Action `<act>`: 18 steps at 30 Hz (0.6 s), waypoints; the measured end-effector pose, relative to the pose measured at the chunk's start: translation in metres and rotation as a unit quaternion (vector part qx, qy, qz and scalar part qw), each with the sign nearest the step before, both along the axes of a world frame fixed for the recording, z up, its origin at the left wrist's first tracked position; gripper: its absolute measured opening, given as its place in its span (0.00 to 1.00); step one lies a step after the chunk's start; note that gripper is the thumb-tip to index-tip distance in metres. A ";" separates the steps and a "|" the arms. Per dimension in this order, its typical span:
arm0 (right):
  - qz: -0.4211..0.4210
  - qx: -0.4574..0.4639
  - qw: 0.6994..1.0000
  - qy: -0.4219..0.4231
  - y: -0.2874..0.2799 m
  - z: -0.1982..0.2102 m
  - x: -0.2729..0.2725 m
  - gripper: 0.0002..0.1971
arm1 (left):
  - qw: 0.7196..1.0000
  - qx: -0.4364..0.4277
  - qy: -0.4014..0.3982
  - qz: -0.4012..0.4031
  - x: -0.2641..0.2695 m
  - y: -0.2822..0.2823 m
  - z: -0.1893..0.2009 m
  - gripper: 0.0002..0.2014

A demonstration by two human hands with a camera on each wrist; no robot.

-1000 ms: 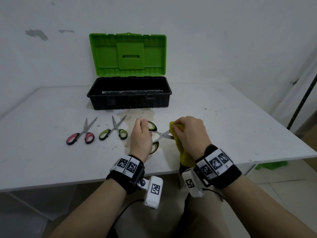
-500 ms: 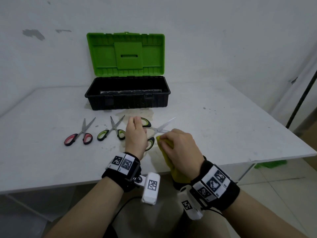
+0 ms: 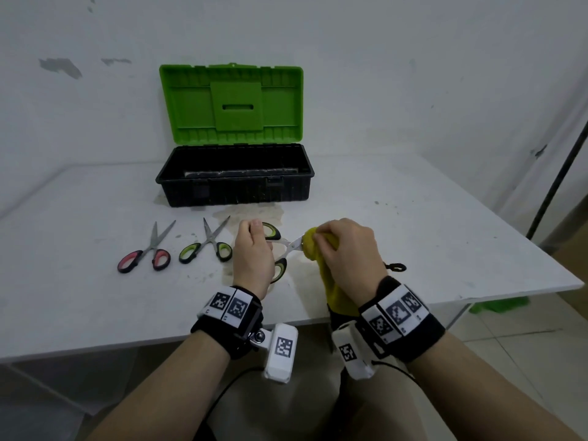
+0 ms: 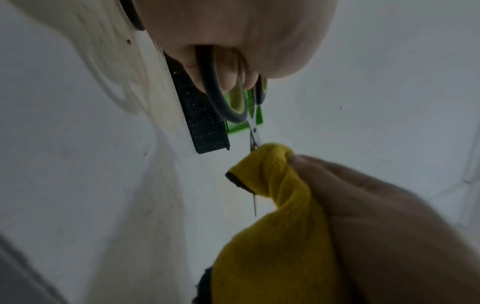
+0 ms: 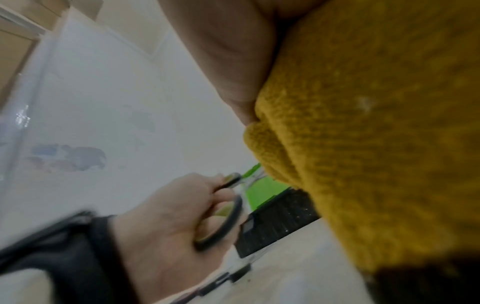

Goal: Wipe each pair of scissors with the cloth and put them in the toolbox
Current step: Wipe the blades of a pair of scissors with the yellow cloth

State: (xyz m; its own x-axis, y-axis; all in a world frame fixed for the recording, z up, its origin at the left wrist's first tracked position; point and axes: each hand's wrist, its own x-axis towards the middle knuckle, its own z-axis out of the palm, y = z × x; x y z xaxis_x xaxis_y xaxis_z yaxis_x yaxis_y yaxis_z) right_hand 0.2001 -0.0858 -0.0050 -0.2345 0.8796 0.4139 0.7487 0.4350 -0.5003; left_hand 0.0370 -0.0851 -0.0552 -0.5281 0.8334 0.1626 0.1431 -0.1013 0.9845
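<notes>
My left hand (image 3: pixel 253 254) grips the black-and-green handles of a pair of scissors (image 3: pixel 277 249), held just above the table with the handles spread. My right hand (image 3: pixel 345 249) holds a yellow cloth (image 3: pixel 313 246) wrapped around the blades; only a short piece of blade shows by the pivot. In the left wrist view a blade tip pokes out under the cloth (image 4: pixel 275 185). Two more pairs lie on the table to the left: red-handled scissors (image 3: pixel 144 257) and green-handled scissors (image 3: pixel 206 249). The black toolbox (image 3: pixel 235 175) stands open behind them, green lid up.
The white table (image 3: pixel 413 249) has a brownish stain in front of the toolbox. A small black ring (image 3: pixel 396 267) lies right of my right wrist. A dark pole (image 3: pixel 556 183) leans at the far right, with something green (image 3: pixel 499 303) on the floor below the table edge.
My right hand has slid the cloth back up over the blades, which were bare half a second ago. The left hand keeps its hold on the handles.
</notes>
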 end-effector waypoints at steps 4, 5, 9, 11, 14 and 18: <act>0.050 0.021 0.999 0.002 -0.012 0.003 -0.022 0.08 | 1.000 0.000 0.005 -0.029 0.009 0.000 0.000 0.16; 0.049 0.016 0.999 -0.001 -0.012 0.002 -0.026 0.09 | 0.999 0.001 0.008 -0.033 0.011 -0.001 0.001 0.16; 0.058 -0.005 0.998 -0.025 -0.014 0.002 -0.030 0.12 | 1.000 0.002 0.017 -0.023 0.006 -0.002 0.001 0.16; 0.057 -0.029 0.997 -0.047 -0.017 0.003 -0.031 0.12 | 0.999 0.004 0.024 -0.023 0.004 -0.004 -0.001 0.16; 0.018 -0.055 0.995 -0.086 -0.014 0.007 -0.033 0.13 | 0.999 0.024 0.037 -0.032 0.009 -0.009 -0.001 0.17; 0.026 -0.102 0.990 -0.098 -0.007 0.009 -0.031 0.12 | 0.996 0.048 0.058 -0.053 0.012 -0.013 -0.006 0.17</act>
State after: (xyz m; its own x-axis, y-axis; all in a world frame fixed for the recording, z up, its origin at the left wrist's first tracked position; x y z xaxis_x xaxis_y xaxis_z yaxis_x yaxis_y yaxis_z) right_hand 0.1693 -0.0924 0.0043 -0.3402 0.9246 0.1714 0.8192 0.3809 -0.4287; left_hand 0.0493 -0.0985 -0.0611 -0.4112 0.8610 0.2992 0.2397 -0.2145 0.9468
